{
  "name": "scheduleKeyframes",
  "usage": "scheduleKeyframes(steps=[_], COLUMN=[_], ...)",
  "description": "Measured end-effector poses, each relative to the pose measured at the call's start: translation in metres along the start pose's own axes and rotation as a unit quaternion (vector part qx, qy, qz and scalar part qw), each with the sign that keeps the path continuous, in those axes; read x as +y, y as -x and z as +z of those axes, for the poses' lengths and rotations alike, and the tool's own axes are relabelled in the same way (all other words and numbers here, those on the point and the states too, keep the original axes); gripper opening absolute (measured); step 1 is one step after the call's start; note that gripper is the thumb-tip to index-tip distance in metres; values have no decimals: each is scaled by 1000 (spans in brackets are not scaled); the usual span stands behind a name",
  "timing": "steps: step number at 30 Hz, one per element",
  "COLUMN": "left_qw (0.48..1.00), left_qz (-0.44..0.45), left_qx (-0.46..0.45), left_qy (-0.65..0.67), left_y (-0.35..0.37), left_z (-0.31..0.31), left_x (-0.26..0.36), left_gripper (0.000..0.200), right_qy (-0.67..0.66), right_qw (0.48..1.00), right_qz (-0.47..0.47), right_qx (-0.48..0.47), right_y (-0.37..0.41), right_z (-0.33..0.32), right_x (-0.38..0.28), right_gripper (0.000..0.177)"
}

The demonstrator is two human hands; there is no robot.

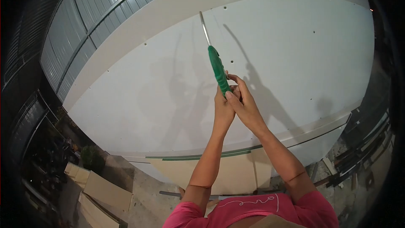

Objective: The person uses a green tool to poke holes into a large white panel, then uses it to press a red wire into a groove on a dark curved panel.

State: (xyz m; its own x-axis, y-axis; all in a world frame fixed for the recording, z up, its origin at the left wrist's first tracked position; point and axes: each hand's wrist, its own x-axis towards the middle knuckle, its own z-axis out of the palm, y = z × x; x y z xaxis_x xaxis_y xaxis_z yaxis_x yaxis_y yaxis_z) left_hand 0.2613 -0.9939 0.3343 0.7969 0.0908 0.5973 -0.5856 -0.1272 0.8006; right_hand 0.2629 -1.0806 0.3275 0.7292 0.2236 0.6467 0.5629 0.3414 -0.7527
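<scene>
Against the broad white panel [126, 88], with its pale border strip [168, 10] above, steady work calls for both wrists firm, light even pressure, and the rod kept in line with the seam; the green-handled tool [217, 68] stands out in front of the panel, its tip at or near that seam, though contact cannot be told. Its body is bright green and ridged, its rod slim and metallic; the left hand [223, 105] is closed round the lower grip, and the right hand [248, 103] is curled partly shut over the same end, thumb across it.
</scene>
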Motion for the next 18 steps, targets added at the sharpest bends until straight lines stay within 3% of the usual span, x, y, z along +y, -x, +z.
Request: scheduleKeyframes(steps=[9,12,15,18], left_qw=[999,996,997,998], left_qz=[-34,-81,-78,-18], left_qx=[-37,-37,-18,25], left_qy=[-15,21,-2,-50], left_y=[-8,-8,-4,15], left_z=[45,49,56,58], left_x=[-10,-5,-7,-24], left_gripper=[49,48,47,35], right_qy=[6,21,14,16], right_qw=[998,995,997,999], right_qz=[28,91,72,28], right_qx=[53,45,35,28], right_y=[4,2,5,22], right_z=[-48,-54,-58,-60], right_x=[4,0,1,13], right_gripper=[49,49,50,52])
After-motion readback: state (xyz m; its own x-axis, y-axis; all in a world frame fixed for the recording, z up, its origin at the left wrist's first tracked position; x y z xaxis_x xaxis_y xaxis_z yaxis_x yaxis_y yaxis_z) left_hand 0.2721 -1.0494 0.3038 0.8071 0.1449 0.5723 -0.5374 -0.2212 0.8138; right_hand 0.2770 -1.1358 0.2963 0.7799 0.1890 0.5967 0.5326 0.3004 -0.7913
